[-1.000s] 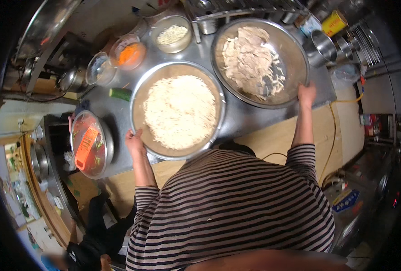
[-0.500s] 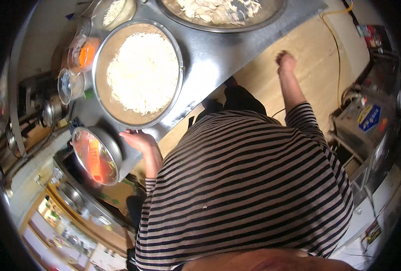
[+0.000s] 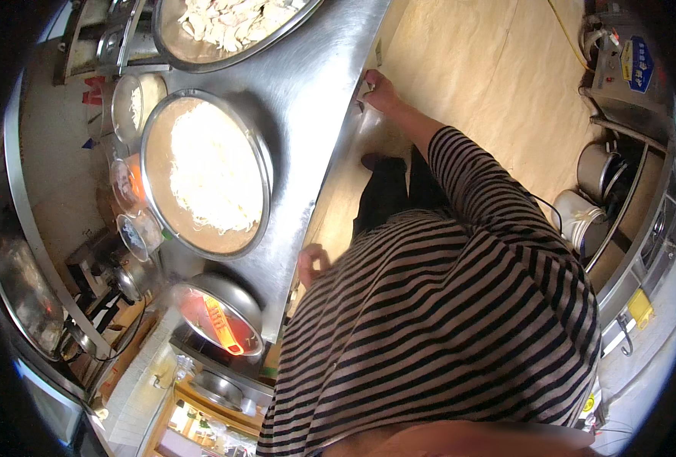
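My left hand (image 3: 310,263) hangs just off the counter's near edge beside my body, its fingers loosely curled with nothing visible in them. My right hand (image 3: 381,91) is at the counter's edge farther ahead, fingers bent closed. Whether something small sits in those fingers I cannot make out. On the steel counter (image 3: 307,114) stands a wide metal bowl (image 3: 268,190) with pale shredded strands heaped in it. Ahead of it is a larger metal basin (image 3: 193,65) with pale torn pieces. Nearer me an orange grater (image 3: 222,326) lies in a tilted-looking metal bowl (image 3: 245,298).
Clear tubs line the counter's left side: one with pale shreds (image 3: 130,108), one with orange shreds (image 3: 130,186), and another tub (image 3: 138,234). At right are metal shelving, a dark pot (image 3: 600,171) and white buckets (image 3: 580,221). Wooden-looking floor (image 3: 475,84) lies between.
My body has turned, so the counter and bowls lie more to the left. My right hand has come from over the floor to the counter's edge. My left hand has left the bowl's side.
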### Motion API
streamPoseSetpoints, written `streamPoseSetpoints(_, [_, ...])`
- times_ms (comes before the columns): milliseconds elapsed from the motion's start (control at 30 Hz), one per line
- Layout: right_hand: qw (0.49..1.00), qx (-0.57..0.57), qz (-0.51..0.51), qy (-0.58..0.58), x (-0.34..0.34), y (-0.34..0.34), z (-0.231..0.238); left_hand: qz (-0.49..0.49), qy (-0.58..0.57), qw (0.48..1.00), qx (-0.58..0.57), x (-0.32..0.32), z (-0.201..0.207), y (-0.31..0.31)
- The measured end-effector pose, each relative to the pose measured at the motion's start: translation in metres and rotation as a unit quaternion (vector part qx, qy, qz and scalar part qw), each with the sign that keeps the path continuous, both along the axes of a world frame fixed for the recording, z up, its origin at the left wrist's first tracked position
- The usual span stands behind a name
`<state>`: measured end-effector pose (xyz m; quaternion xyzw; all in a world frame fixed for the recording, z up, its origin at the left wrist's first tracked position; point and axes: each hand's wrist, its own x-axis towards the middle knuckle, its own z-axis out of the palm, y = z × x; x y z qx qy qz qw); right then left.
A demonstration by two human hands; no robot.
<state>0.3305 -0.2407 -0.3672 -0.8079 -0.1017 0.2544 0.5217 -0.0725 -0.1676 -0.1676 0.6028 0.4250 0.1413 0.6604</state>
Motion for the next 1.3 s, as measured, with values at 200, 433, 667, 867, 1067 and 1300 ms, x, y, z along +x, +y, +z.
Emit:
streamPoseSetpoints(200, [0.995,-0.005,-0.101,-0.018,0.017,-0.006,-0.008,-0.175,0.106,0.961,0.186,-0.006,-0.029,-0.021])
streamPoseSetpoints(433, [0.995,0.060,-0.073,0.023,0.078,0.016,0.004,-0.254,0.224,0.917,0.210,0.035,-0.024,-0.062])
streamPoseSetpoints(667, [0.945,0.185,-0.264,0.044,0.064,-0.096,0.013,-0.363,0.226,0.896,0.122,0.111,-0.041,-0.095])
streamPoseSetpoints(867, [0.927,0.275,-0.225,0.115,0.100,-0.221,0.001,-0.508,0.109,0.826,0.218,0.214,-0.159,-0.093])
streamPoseSetpoints(1067, [0.940,0.228,-0.223,0.124,0.118,-0.243,0.013,-0.513,0.234,0.735,0.377,0.399,-0.320,-0.051])
streamPoseSetpoints(1300, [0.904,0.303,-0.242,0.183,0.117,-0.238,0.019,-0.498,0.360,0.576,0.540,0.529,-0.466,0.041])
